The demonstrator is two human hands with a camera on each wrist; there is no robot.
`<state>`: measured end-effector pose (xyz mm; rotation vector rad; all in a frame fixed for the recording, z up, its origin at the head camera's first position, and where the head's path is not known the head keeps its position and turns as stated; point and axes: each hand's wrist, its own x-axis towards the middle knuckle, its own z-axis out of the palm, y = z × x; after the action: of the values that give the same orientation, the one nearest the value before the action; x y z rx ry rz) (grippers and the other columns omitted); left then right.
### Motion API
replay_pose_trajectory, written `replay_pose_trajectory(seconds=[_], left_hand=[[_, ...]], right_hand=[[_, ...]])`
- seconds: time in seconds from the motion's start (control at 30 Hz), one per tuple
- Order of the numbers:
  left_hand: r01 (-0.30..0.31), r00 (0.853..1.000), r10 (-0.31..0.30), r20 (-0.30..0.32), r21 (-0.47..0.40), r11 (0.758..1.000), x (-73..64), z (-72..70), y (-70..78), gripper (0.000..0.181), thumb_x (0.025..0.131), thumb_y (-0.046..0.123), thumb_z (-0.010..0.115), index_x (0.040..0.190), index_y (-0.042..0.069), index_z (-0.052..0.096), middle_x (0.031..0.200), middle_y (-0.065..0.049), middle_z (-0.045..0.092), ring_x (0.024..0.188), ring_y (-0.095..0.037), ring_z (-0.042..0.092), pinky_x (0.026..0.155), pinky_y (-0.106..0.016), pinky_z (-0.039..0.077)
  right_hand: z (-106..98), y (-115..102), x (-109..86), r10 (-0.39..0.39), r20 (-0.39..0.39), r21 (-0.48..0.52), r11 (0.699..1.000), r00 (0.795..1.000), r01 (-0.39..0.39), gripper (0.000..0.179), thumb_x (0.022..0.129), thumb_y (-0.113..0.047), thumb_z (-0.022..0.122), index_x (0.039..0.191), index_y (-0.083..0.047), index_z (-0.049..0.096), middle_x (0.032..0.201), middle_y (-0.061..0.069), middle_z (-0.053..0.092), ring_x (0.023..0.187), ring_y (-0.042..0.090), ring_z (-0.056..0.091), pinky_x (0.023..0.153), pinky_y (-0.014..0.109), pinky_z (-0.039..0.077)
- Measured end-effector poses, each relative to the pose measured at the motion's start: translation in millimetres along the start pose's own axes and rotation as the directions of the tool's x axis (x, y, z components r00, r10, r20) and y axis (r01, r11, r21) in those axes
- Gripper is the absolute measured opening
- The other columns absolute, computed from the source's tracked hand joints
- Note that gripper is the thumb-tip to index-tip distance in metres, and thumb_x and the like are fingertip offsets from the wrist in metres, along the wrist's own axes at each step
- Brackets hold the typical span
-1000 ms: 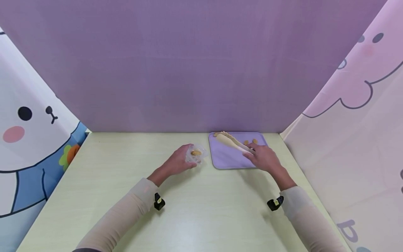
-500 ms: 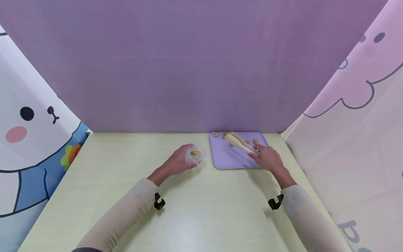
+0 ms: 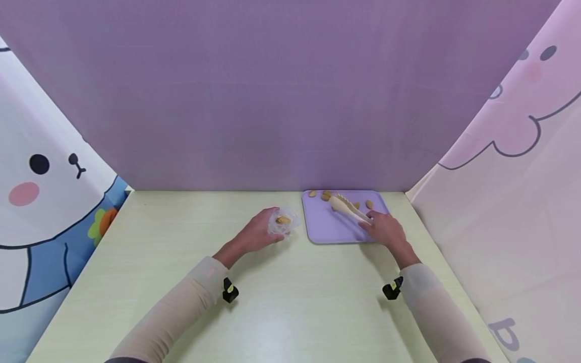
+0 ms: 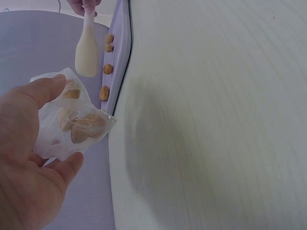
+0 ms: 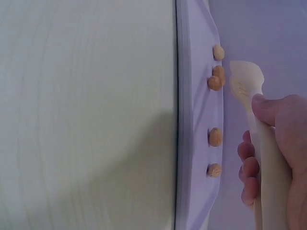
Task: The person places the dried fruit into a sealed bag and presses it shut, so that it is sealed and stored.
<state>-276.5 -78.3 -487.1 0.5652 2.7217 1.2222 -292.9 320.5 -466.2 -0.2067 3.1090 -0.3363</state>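
Observation:
My left hand (image 3: 258, 232) holds a small clear plastic bag (image 4: 50, 127), its thumb and fingers around the sides. Several brown nuts lie inside, seen through the film. In my right hand (image 3: 386, 232) is a pair of cream plastic tongs (image 3: 349, 207), slanting to the upper left over the purple tray (image 3: 327, 229). The right wrist view shows the tongs' scalloped tips near each other, with no nut visible between them. Several loose nuts sit on the tray, including a nut (image 5: 215, 137) in the middle and another (image 5: 218, 51) at one end.
The tray stands at the back of the pale table (image 3: 290, 302), against a purple backdrop (image 3: 272, 101). Cartoon-printed panels (image 3: 522, 212) flank the table on both sides. A small black camera sits at each wrist.
The tongs have moved right and slightly nearer over the tray, uncovering nuts near its back left edge. The left hand and bag have stayed in place.

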Motion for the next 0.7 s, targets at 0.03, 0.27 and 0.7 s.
replay_pose_trajectory(seconds=[0.03,0.27,0.7], left_hand=[[-0.001,1.0,0.001,-0.001,-0.001,1.0,0.1,0.1,-0.2,0.084,0.087,0.027,0.08,0.156,0.008,0.035,0.148,-0.013,0.051,0.121,-0.026,0.053,0.104,-0.048,0.046],[0.0,1.0,0.0,0.0,-0.007,1.0,0.0,-0.3,0.0,0.084,0.087,0.027,0.08,0.156,0.008,0.035,0.147,-0.012,0.051,0.12,-0.025,0.053,0.104,-0.047,0.046],[-0.008,1.0,0.008,-0.002,0.005,1.0,-1.1,-0.3,0.3,0.084,0.087,0.027,0.08,0.156,0.006,0.035,0.15,-0.014,0.049,0.124,-0.027,0.052,0.107,-0.049,0.045]], right_hand=[[0.9,0.9,0.7,0.005,0.005,0.0,1.0,1.0,-0.005,0.053,0.098,-0.047,0.058,0.131,-0.005,0.061,0.098,0.019,0.07,0.08,0.033,0.061,0.057,0.044,0.047],[3.4,2.7,1.1,0.036,0.012,0.005,0.999,0.999,-0.036,0.05,0.099,-0.047,0.057,0.126,-0.006,0.062,0.093,0.017,0.068,0.075,0.031,0.059,0.054,0.041,0.043],[3.8,2.6,-0.2,0.062,0.047,0.003,0.998,0.997,-0.063,0.049,0.099,-0.046,0.057,0.124,-0.005,0.062,0.089,0.015,0.067,0.073,0.029,0.057,0.053,0.038,0.041]])
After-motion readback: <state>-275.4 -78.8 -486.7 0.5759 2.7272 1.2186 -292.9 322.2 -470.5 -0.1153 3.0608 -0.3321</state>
